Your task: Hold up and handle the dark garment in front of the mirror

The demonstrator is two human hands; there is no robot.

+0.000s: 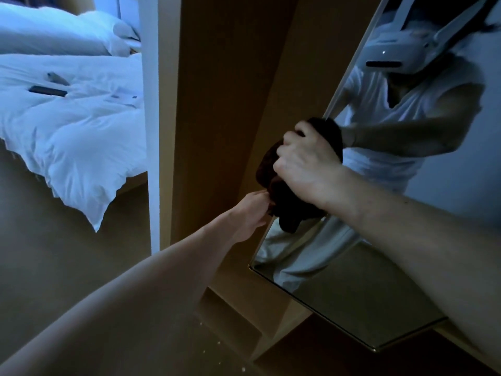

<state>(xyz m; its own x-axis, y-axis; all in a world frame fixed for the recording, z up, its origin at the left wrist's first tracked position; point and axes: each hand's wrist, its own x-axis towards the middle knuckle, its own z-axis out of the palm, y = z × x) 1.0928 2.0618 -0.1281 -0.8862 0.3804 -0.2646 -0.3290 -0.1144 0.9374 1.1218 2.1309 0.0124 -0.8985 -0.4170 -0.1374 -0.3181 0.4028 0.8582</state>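
A dark brown cloth (282,196) hangs bunched against the left edge of a tall wall mirror (379,294). My right hand (306,164) grips the upper part of the cloth in a fist, pressing it near the mirror's edge. Below it, my left hand (253,210) pinches the cloth's lower part with its fingertips. The mirror reflects a person in a white shirt wearing a headset.
A tan wooden wall panel (217,104) stands left of the mirror. Beyond a white door frame (150,131) lies a bed with a white duvet (67,131), with a dark phone (47,90) and small items on it. Tan floor (54,253) spreads below.
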